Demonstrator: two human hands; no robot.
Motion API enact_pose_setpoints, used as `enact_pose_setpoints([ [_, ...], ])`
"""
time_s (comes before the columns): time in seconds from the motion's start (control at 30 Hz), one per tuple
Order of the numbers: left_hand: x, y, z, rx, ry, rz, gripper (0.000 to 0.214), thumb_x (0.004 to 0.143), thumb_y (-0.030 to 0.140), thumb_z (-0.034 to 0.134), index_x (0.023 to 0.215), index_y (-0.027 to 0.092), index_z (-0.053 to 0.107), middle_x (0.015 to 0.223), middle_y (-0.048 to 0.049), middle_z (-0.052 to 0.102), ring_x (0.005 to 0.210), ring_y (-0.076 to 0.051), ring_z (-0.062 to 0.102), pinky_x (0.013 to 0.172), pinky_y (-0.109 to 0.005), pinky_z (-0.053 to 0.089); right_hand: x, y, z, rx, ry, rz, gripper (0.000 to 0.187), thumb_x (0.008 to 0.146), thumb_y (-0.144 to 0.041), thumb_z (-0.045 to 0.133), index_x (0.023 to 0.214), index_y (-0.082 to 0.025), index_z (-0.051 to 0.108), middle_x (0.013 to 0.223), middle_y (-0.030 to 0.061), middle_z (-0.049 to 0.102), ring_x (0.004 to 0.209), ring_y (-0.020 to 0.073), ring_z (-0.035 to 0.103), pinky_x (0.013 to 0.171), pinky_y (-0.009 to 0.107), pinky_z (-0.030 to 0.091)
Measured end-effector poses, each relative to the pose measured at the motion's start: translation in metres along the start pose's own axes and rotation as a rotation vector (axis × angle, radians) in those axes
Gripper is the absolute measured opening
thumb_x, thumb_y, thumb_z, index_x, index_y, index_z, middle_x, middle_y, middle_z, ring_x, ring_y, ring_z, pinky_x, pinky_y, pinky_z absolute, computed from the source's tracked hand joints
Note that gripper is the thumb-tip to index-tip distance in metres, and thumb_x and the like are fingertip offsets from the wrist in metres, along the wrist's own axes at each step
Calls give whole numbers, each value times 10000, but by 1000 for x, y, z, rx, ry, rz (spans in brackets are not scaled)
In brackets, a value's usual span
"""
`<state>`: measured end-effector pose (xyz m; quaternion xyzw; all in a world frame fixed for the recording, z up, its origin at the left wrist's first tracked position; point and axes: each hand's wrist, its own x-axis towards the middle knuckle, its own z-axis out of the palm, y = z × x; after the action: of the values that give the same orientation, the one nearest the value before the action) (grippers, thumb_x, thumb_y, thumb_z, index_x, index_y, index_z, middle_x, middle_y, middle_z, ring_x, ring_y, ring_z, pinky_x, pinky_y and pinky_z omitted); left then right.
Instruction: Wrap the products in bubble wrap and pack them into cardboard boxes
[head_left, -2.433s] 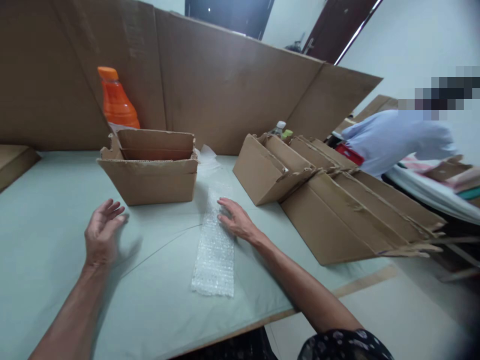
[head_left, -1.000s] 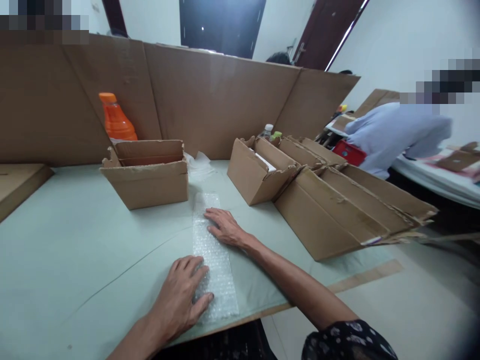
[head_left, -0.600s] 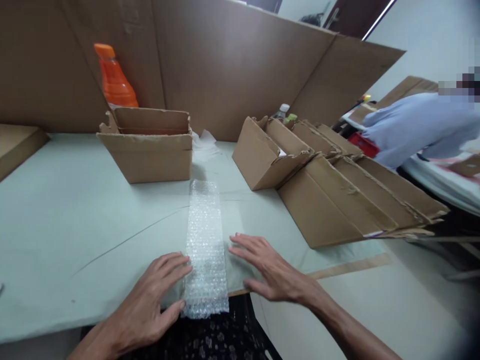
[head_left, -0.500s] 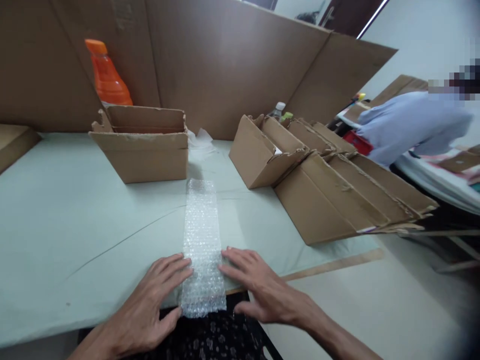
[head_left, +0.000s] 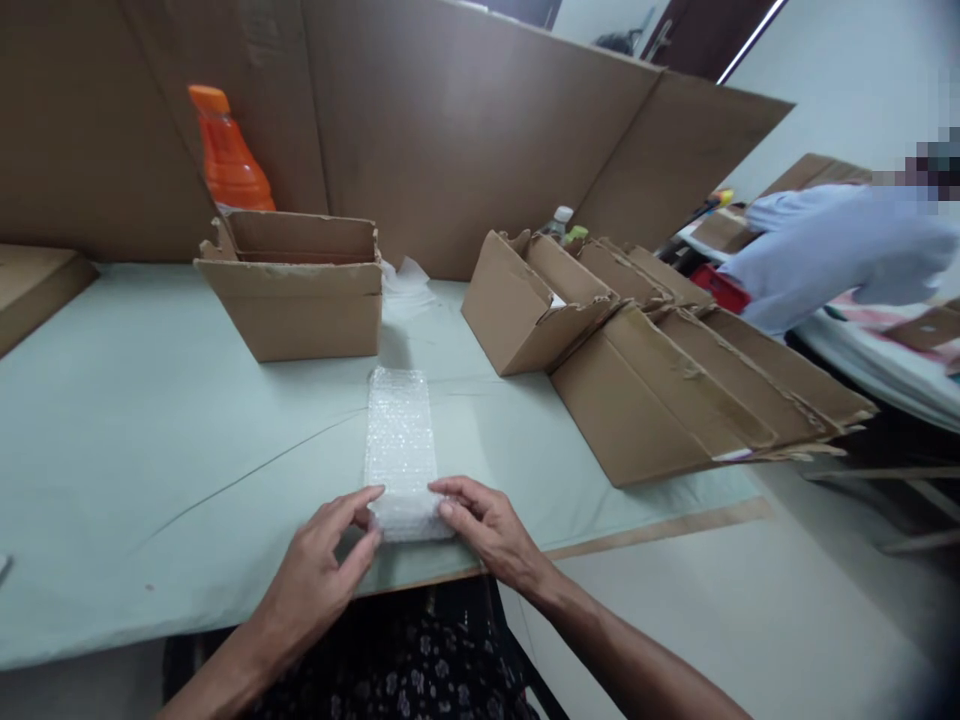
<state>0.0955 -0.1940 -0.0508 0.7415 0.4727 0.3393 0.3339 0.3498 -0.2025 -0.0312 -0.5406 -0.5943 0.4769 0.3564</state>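
Note:
A strip of clear bubble wrap (head_left: pixel 399 440) lies lengthwise on the pale green table (head_left: pixel 112 450), its near end rolled or folded over. My left hand (head_left: pixel 322 570) pinches the left side of that rolled end. My right hand (head_left: pixel 484 525) grips its right side with curled fingers. Both hands sit close to the table's front edge.
An open cardboard box (head_left: pixel 296 290) stands behind the strip, with an orange bottle (head_left: pixel 229 160) behind it. A row of tilted open boxes (head_left: pixel 645 370) lies to the right. Tall cardboard sheets (head_left: pixel 465 130) wall the back. Another person in a light blue sleeve (head_left: pixel 832 250) works at far right.
My hands went from lying flat beside the strip to pinching its near end. That end, which hung over the table edge, is now turned up onto the strip, so it looks shorter.

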Motion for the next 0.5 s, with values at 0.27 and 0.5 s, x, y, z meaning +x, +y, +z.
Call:
enact_pose_setpoints([
  [0.27, 22, -1, 13, 154, 85, -109, 460, 914, 335, 510, 1352, 202, 552, 773, 11, 702, 689, -191, 657, 663, -346, 528, -16, 4, -6, -465, 270, -545, 385, 936, -176, 607, 1311, -260, 594, 1307, 101, 682, 1225, 251, 632, 1011, 440, 520],
  [0.5, 14, -9, 10, 332, 149, 76, 382, 963, 270, 541, 1341, 214, 549, 832, 3, 699, 725, -185, 643, 729, -355, 529, -5, 18, 14, -753, 24, -634, 364, 932, -176, 612, 1295, -196, 611, 1399, 149, 642, 1292, 310, 579, 999, 496, 503],
])
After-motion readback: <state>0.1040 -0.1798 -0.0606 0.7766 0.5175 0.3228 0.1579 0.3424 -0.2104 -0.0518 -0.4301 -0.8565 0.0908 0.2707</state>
